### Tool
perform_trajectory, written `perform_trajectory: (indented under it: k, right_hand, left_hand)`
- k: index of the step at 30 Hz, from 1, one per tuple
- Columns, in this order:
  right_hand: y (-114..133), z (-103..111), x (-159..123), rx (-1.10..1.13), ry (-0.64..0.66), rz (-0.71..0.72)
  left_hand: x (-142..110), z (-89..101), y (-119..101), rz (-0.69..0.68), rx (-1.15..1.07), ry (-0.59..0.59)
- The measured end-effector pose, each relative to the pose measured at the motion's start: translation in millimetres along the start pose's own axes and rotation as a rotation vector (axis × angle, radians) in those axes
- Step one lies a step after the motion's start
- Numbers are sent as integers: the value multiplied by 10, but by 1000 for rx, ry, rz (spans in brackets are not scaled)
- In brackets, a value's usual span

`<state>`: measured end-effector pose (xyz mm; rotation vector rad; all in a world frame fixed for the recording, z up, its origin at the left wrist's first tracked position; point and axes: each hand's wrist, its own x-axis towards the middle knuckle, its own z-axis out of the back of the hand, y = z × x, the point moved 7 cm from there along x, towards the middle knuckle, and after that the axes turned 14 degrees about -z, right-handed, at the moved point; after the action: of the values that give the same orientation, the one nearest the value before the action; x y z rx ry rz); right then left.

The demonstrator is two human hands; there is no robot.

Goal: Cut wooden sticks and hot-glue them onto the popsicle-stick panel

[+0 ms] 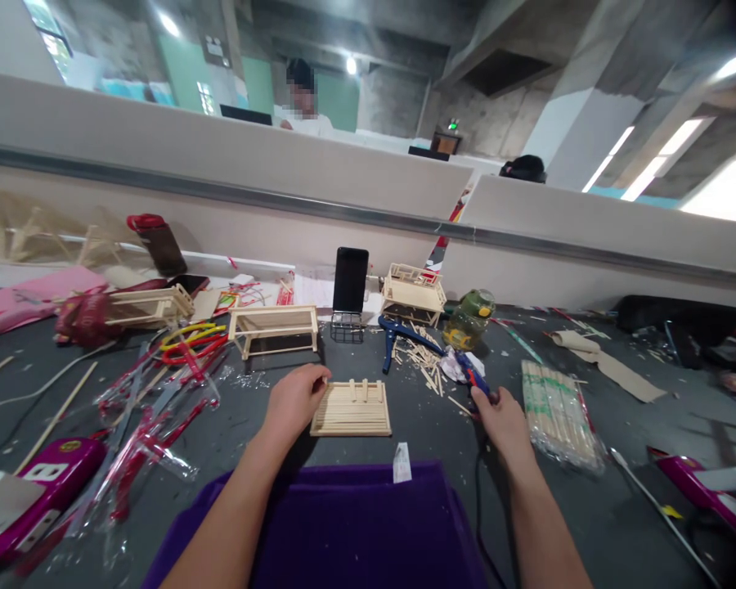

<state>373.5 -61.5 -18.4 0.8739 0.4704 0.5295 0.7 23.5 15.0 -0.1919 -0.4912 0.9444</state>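
Observation:
A small panel of thin wooden sticks point(351, 419) lies flat before me, with two short sticks standing out at its top edge. My left hand point(295, 402) is closed in a pinch at the panel's upper left corner; whatever is between its fingertips is too small to make out. Farther right, my right hand point(504, 419) grips a blue and red glue gun point(473, 376), its cord trailing down toward me. The gun's front end rests by a crumpled white tissue point(451, 366). Near it are a blue cutter point(398, 331) and a pile of cut stick pieces point(426, 360).
Small wooden frames point(276, 327) and a stick-built model point(412, 293) stand behind, beside a phone on a wire stand point(350, 282). Bagged sticks point(555, 409) lie right, by a green bottle point(469, 315). Plastic wrappers point(153, 433) and a magenta power strip point(61, 483) fill the left.

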Motion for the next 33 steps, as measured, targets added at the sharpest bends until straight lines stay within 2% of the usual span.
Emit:
perform_trajectory:
  k: [2, 4, 6, 8, 9, 10, 12, 14, 15, 17, 19, 24, 29, 33]
  right_hand:
    - [19, -15, -4, -297, -40, 59]
    - [61, -26, -59, -483, -64, 111]
    - [187, 11, -188, -572, -171, 208]
    - [414, 41, -422, -554, -319, 384]
    - [542, 10, -570, -506, -337, 494]
    - [674, -73, -730, -446, -284, 620]
    - [913, -324, -1049, -313, -47, 828]
    - [1089, -626, -1311, -314, 178, 938]
    - [1152, -764, -1404, -346, 248, 965]
    - [1230, -991, -1498, -420, 323, 977]
    - [1253, -1144, -1484, -495, 325, 948]
    - [1177, -1375, -1349, -684, 329, 865]
    - [1124, -1465, -1310, -725, 364, 822]
    - [1165, -1394, -1297, -652, 364, 821]
  left_hand:
    - [-4, -2, 1, 0, -5, -5]
    - [-7, -1, 3, 2, -9, -11]
    - [-7, 2, 1, -1, -14, -15]
    - [-7, 6, -3, -4, -14, -15]
    - [-7, 6, -5, -6, -13, -12]
    - [-6, 5, -6, -7, -11, -9]
    - [-6, 2, -3, -7, -5, -3]
    - [-4, -3, 4, -2, -1, 1]
    - [-4, -6, 8, 0, 0, 3]
    - [-2, -11, 10, 4, -1, 9]
    - [-2, -9, 4, 6, -3, 12]
    - [-11, 7, -19, 12, 17, 22]
    - [-23, -9, -12, 11, 24, 19]
    - [-25, -13, -6, 15, 24, 16]
